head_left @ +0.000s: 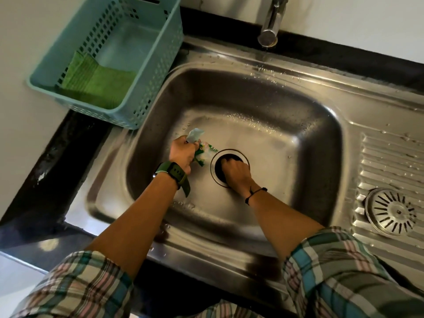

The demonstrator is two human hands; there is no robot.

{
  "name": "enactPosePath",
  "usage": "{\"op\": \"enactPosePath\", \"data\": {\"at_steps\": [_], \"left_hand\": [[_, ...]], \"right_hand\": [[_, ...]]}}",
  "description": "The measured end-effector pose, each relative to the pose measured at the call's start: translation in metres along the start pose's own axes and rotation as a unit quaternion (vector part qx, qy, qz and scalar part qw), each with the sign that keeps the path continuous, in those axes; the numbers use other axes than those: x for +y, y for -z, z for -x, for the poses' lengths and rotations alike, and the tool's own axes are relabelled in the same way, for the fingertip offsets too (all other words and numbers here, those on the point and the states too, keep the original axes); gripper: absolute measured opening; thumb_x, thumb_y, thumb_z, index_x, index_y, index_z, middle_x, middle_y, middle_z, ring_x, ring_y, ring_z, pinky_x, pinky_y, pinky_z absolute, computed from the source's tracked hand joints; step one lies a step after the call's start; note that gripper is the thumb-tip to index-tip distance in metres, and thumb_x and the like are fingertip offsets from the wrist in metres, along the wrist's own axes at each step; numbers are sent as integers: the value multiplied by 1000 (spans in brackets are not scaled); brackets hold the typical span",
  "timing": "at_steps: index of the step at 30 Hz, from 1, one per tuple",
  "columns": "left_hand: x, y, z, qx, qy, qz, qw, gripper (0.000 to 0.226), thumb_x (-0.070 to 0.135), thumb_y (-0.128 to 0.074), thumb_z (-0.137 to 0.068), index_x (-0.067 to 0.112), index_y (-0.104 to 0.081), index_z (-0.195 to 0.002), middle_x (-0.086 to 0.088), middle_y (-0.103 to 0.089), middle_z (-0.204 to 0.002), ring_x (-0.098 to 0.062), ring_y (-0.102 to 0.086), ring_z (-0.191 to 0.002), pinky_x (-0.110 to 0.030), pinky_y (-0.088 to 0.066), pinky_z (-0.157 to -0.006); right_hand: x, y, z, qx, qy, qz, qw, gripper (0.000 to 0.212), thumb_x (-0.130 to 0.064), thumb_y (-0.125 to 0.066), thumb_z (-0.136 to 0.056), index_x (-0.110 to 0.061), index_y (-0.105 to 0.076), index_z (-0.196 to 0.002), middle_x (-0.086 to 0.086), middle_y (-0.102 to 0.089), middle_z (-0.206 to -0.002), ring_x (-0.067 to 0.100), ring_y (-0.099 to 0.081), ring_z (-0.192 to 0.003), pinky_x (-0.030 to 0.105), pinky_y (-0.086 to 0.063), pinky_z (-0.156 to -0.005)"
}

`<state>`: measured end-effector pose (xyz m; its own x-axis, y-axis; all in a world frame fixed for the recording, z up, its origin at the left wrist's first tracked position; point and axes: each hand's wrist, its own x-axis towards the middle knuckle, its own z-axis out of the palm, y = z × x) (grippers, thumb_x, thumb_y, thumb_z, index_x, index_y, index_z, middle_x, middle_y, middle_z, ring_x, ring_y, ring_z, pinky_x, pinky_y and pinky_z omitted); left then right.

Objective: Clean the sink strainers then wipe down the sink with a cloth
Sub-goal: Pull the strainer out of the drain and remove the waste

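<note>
- Head view: we judge the strainer-cleaning step to be in hand; the wipe-down has not begun, since the green cloth [101, 87] lies folded in the teal basket [160, 65] at about ten o'clock from the sink [263, 104].
- One strainer [391, 212] sits out on the ribbed drainboard at about four o'clock from the drain opening [229, 167], apart from both hands.
- Our right hand [236, 174] is curled down into the drain opening, fingers bent and dipping inside; whether it grips a second strainer or debris there we cannot tell, as the hand hides the hole.
- Our left hand [183, 153] is clenched around a crumpled wrapper [202, 149], white and green, held just at nine o'clock of the drain rim, low over the sink floor.
- Next, we think, the right hand must lift out whatever sits in the drain, and the wrapper needs discarding before the left hand is free.
- After that the cloth calls for a reach up to ten o'clock.
- Water beads dot the sink rim near the faucet [271, 21] at twelve o'clock.
</note>
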<state>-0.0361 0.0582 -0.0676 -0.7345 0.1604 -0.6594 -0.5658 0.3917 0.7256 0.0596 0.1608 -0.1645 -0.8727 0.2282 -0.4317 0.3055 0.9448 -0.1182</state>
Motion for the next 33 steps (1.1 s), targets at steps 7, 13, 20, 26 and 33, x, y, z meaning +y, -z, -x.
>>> {"op": "enactPosePath", "data": {"at_steps": [7, 13, 20, 26, 33], "left_hand": [[-2, 1, 1, 2, -6, 15, 1000, 15, 0, -53, -86, 4, -58, -100, -14, -58, -93, -28, -56, -90, -51, -48, -94], [11, -13, 19, -14, -19, 37, 999, 26, -1, -52, -86, 0, -56, -111, -12, -59, -88, -24, -58, -84, -44, -52, -88], [64, -25, 71, -112, -162, 75, 978, 15, -5, -49, -86, -3, -59, -97, -10, -58, -79, -19, -55, -71, -32, -47, -68], [128, -9, 139, -152, -288, 103, 940, 14, 0, -49, -88, 7, -61, -90, -6, -64, -78, -12, -63, -65, -22, -53, -58], [174, 55, 225, -136, -403, 134, 895, 19, 3, -46, -91, 11, -63, -86, -13, -66, -86, -23, -63, -77, -40, -52, -78]], "right_hand": [[7, 10, -7, 98, -129, -247, 955, 19, -14, -53, -89, -3, -65, -98, 18, -67, -101, 34, -61, -94, 36, -50, -77], [15, 79, 13, 96, -161, -724, 664, 19, 1, -62, -80, -15, -62, -70, 6, -61, -74, 14, -52, -59, 20, -40, -40], [12, 172, 63, 115, -50, -718, 685, 19, 1, -66, -78, -16, -63, -69, 0, -63, -68, 10, -62, -63, 25, -51, -53], [-5, 258, 121, 272, 20, -631, 726, 21, 3, -63, -80, -15, -58, -71, 3, -59, -70, 13, -56, -61, 21, -44, -44], [-62, 337, 173, 344, 134, -562, 740, 38, -3, -71, -76, -30, -51, -93, 5, -61, -84, 16, -56, -72, 30, -47, -58]]}}
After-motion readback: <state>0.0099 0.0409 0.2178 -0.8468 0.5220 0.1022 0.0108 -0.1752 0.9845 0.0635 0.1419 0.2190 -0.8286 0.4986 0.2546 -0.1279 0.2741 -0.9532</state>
